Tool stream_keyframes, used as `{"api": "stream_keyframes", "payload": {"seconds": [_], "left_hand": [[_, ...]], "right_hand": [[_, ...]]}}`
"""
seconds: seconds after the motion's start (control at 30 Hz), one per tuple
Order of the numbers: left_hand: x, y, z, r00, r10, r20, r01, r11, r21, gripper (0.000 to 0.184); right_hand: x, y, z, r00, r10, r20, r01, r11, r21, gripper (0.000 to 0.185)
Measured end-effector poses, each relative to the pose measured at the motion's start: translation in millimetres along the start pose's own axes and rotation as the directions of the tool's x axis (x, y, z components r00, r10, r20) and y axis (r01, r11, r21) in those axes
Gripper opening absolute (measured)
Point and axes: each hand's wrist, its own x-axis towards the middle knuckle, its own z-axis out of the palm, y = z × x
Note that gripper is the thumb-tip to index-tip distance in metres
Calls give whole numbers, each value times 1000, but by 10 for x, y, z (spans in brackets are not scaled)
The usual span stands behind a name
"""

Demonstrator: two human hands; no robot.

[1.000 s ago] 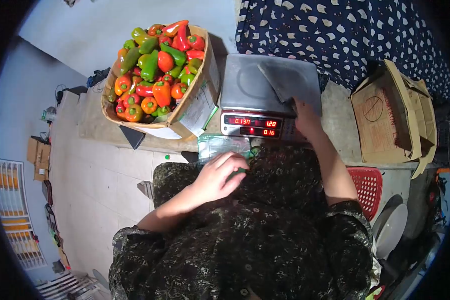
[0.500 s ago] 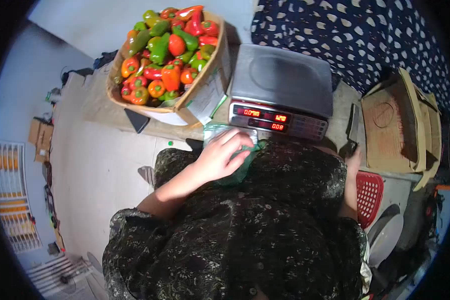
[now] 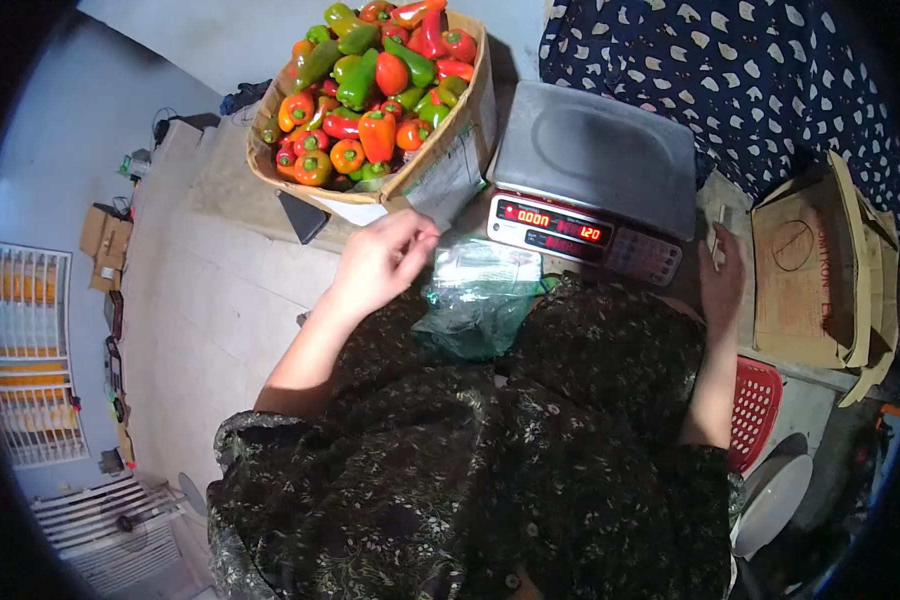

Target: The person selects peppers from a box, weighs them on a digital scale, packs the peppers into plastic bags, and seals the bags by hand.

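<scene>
Beside the cardboard box of red, orange and green peppers (image 3: 378, 136), in the head view, the left hand (image 3: 378, 262) hovers with its grip narrow, fingers curled; whether it pinches anything I cannot tell. Just beside it, the translucent green plastic bag (image 3: 480, 300) lies in front of the digital scale (image 3: 595, 155), whose display shows 1.20. The right hand (image 3: 722, 280) is between the scale and the open carton (image 3: 798, 265), its grip partly curled; what it holds is unclear.
</scene>
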Motion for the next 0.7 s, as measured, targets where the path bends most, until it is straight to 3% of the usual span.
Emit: {"api": "stream_keyframes", "payload": {"seconds": [0.03, 0.1, 0.17, 0.2, 0.23, 0.27, 0.37, 0.4, 0.47, 0.57, 0.6, 0.67, 0.7], "left_hand": [[36, -19, -76, 993, 58, -102, -58, 998, 1, 6], [108, -111, -207, 967, -48, -249, 38, 998, -44, 5], [320, -195, -336, 929, -48, -368, 34, 998, -45, 5], [464, -247, -411, 918, -34, -396, 29, 999, -18, 6], [592, -389, -479, 948, -37, -317, 45, 999, 18, 19], [679, -436, -478, 954, -21, -300, 70, 986, 154, 26], [903, -535, -428, 982, 4, -191, 100, 839, 534, 53], [931, -472, -373, 986, -54, -159, 133, 835, 534, 52], [954, -438, -330, 987, -47, -156, 128, 814, 567, 53], [1031, -322, -310, 922, 48, -383, 45, 972, 229, 54], [1073, -158, -287, 882, 15, -472, 6, 999, 43, 54], [1191, 276, -127, 883, -120, -453, -41, 943, -331, 57], [1272, 335, 25, 917, -57, -394, -41, 971, -235, 58]], "right_hand": [[3, -255, 39, 999, -43, 22, 41, 997, 71, 34], [-55, -685, 162, 990, -126, 62, 111, 971, 212, 31], [-140, -1039, 350, 971, -115, 209, 16, 906, 422, 25], [-191, -1207, 455, 951, -186, 245, 32, 851, 524, 22], [-244, -1350, 573, 927, -262, 269, 42, 784, 619, 20], [-344, -1437, 721, 902, -212, 377, -51, 814, 578, 18], [-666, -1571, 900, 770, -400, 497, -104, 690, 717, 18], [-763, -1511, 989, 697, -476, 536, -129, 652, 747, 18], [-835, -1359, 1092, 609, -595, 524, 39, 683, 729, 19], [-793, -1127, 1144, 593, -576, 563, 188, 778, 599, 22], [-746, -1143, 1112, 604, -533, 592, 114, 793, 598, 23], [-635, -1184, 1069, 598, -454, 661, -35, 809, 587, 24], [-630, -1178, 1123, 630, -451, 632, -21, 803, 595, 26]]}}
